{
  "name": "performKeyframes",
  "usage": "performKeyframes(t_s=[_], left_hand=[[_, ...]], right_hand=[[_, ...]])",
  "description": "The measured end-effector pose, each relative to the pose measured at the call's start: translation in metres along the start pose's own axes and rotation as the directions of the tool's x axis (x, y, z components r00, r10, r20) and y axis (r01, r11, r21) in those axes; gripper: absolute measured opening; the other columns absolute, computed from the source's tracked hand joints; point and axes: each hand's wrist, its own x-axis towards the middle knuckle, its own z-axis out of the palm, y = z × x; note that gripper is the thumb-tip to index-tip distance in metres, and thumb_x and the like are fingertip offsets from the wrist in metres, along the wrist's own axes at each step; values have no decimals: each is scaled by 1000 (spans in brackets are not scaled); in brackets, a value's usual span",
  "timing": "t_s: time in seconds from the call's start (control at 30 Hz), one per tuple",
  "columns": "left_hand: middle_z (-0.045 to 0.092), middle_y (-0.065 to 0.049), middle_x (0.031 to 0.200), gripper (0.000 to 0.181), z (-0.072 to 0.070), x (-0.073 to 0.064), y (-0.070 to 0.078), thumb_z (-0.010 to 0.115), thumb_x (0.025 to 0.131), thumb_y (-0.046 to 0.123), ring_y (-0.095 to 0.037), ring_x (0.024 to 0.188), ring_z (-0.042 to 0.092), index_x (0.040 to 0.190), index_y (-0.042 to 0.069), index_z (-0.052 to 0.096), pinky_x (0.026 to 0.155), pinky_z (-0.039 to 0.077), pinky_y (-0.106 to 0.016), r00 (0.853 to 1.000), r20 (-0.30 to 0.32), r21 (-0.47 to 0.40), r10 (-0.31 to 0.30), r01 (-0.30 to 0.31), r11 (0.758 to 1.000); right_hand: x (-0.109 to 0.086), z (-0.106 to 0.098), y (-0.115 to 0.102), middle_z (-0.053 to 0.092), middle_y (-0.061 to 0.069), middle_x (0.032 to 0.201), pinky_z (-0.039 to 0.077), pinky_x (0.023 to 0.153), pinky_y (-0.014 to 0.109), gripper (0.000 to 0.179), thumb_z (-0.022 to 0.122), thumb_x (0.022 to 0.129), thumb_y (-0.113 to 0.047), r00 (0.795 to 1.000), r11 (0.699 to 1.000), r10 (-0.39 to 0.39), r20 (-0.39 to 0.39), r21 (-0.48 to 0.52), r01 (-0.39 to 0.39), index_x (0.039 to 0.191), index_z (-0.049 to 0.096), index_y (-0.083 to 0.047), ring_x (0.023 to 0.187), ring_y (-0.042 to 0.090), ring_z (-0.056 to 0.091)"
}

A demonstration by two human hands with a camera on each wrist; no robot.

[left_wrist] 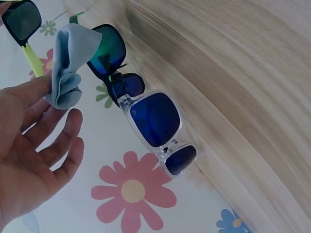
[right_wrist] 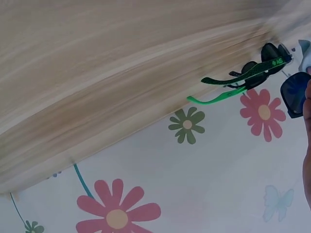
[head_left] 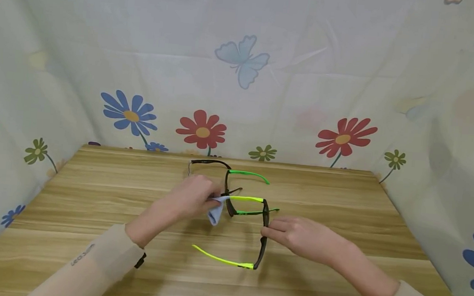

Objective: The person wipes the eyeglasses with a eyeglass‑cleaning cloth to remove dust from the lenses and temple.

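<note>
My left hand (head_left: 195,195) pinches a folded light-blue cloth (left_wrist: 73,53) between thumb and fingers. The cloth sits at the tip of one temple of a pair of black sunglasses with yellow-green temples (head_left: 247,198). My right hand (head_left: 301,238) grips the front of that pair near the bridge, its temples spread and pointing left. Just behind are sunglasses with green temples (head_left: 251,173), partly covered by the cloth and the held pair. Beside them is a clear-framed pair with dark blue lenses (left_wrist: 155,119), mostly hidden behind my left hand in the head view.
Both unheld pairs stand on the wood-grain table (head_left: 334,194) toward its back edge. A white cloth backdrop (head_left: 167,29) with printed flowers and a butterfly rises behind the table and along both sides.
</note>
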Motion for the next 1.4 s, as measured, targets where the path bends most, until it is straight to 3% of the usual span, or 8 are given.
performKeyframes(t_s=[0.27, 0.47, 0.57, 0.7, 0.87, 0.97, 1.27, 1.4], left_hand=[[64, 6, 72, 17, 0, -11, -18, 81, 90, 18, -8, 63, 53, 78, 13, 71, 59, 47, -26, 997, 40, 63, -62, 59, 996], [65, 6, 74, 13, -6, -20, -26, 81, 91, 19, -7, 63, 54, 84, 11, 74, 59, 48, -25, 992, 55, 49, -117, 114, 992], [66, 6, 75, 12, -8, -21, -26, 82, 90, 19, -7, 63, 56, 87, 11, 75, 60, 50, -24, 991, 50, 38, -122, 120, 992], [67, 6, 76, 11, -9, -21, -25, 82, 90, 19, -6, 63, 57, 88, 10, 76, 61, 52, -24, 993, 47, 40, -112, 110, 993], [66, 6, 74, 12, -9, -22, -23, 83, 89, 20, -6, 62, 55, 86, 11, 75, 60, 50, -24, 994, 45, 54, -97, 94, 994], [65, 7, 73, 12, -8, -22, -23, 83, 89, 20, -5, 61, 54, 85, 12, 75, 59, 48, -24, 996, 40, 62, -85, 82, 995], [65, 9, 71, 13, -2, -21, -23, 82, 90, 20, -4, 58, 52, 82, 13, 74, 56, 46, -24, 997, 36, 52, -64, 62, 997], [65, 8, 71, 14, 0, -21, -24, 82, 90, 19, -4, 58, 53, 81, 13, 74, 56, 46, -24, 998, 33, 45, -62, 61, 997]], right_hand=[[-17, -3, 17, 65, 1, 98, 54, 74, 20, 48, 82, 74, 12, 996, 996, 43, -78, 83, -37, 117, 70, -3, 86, 9, 63], [-39, -2, 37, 69, 3, 98, 56, 73, 23, 42, 83, 77, 11, 984, 972, 151, -97, 194, -130, 115, 71, 0, 85, 12, 68], [-46, 1, 45, 71, 4, 100, 58, 73, 26, 17, 69, 99, -5, 974, 950, 199, -106, 265, -165, 114, 71, 1, 87, 15, 70], [-54, 7, 56, 71, 4, 99, 58, 70, 28, 48, 34, 109, -31, 963, 927, 237, -125, 327, -186, 112, 69, 1, 84, 16, 71], [-59, 12, 69, 72, 7, 97, 60, 70, 34, 15, 64, 100, -8, 947, 903, 307, -96, 345, -258, 108, 69, 3, 83, 19, 72], [-62, 16, 77, 74, 9, 95, 60, 68, 36, 25, 76, 83, 12, 936, 890, 345, -71, 342, -302, 106, 69, 4, 81, 20, 72], [-72, 31, 98, 73, 11, 89, 56, 62, 33, 18, 74, 86, 13, 895, 840, 446, -22, 356, -410, 101, 71, 5, 73, 19, 69], [-73, 37, 102, 73, 11, 88, 55, 61, 32, 16, 72, 87, 13, 891, 830, 455, -4, 364, -422, 101, 71, 6, 71, 15, 66]])
